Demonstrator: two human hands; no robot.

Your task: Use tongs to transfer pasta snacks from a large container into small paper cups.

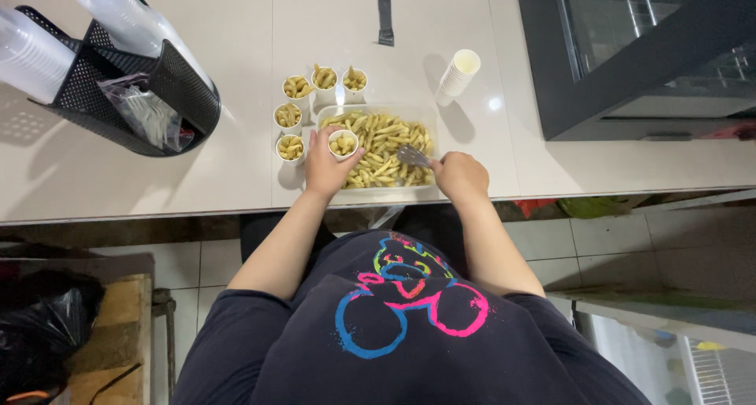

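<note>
The left hand (pixel 327 167) grips a small paper cup (pixel 342 144) of pale pasta tubes over a clear plastic tray (pixel 379 149). The right hand (pixel 461 176) is closed on a metal fork (pixel 413 155) in the tray. Five filled cups (pixel 298 87) stand alongside, plus one empty stack (pixel 458 74).

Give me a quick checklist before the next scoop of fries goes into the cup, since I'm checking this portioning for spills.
1. Small white paper cup gripped by the left hand: ok, fingers wrap its side.
2. Cup held over the clear rectangular plastic tray of fries: ok, spills would land in the tray.
3. Metal fork held in the right hand: ok, tines rest in the fries.
4. Room left in the cup: cannot tell, fries already show at its rim.
5. Five filled white paper cups standing upright beside the tray: ok.
6. Stack of empty white paper cups in reach: ok, just beyond the tray's right corner.
</note>
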